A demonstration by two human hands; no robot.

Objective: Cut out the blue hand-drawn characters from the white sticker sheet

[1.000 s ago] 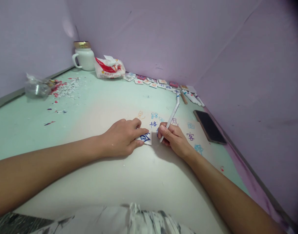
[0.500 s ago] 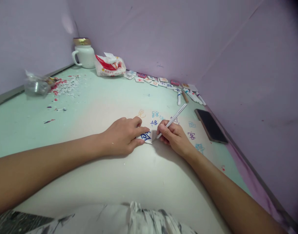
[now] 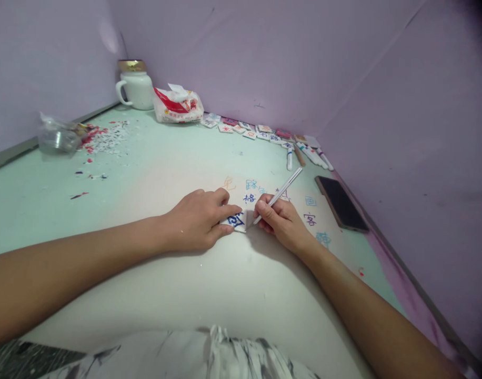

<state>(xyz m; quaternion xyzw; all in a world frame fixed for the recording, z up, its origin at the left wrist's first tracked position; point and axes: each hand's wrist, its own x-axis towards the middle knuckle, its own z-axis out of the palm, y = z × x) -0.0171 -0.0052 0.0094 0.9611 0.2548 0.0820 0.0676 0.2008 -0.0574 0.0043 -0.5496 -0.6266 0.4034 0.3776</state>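
My left hand (image 3: pixel 203 220) presses down on a small white tile (image 3: pixel 239 221), with the forefinger and thumb at its edges. A blue written character shows on the tile, partly covered by the fingers. In my right hand (image 3: pixel 278 218) is a slim silver craft knife (image 3: pixel 285 188), gripped like a pen and leaning up to the right. Its lower tip points down just right of the tile; whether it touches anything is too small to tell. Coloured characters (image 3: pixel 249 199) are written on the pale table surface around the right hand.
Along the back wall lie several lettered tiles (image 3: pixel 263 136) and markers (image 3: pixel 289 159). A phone (image 3: pixel 341 204) lies at right. At back left stand a lidded white mug (image 3: pixel 139 90), a tissue pack (image 3: pixel 178 108), a clear plastic bag (image 3: pixel 59 139) and red and white shavings (image 3: pixel 110 139).
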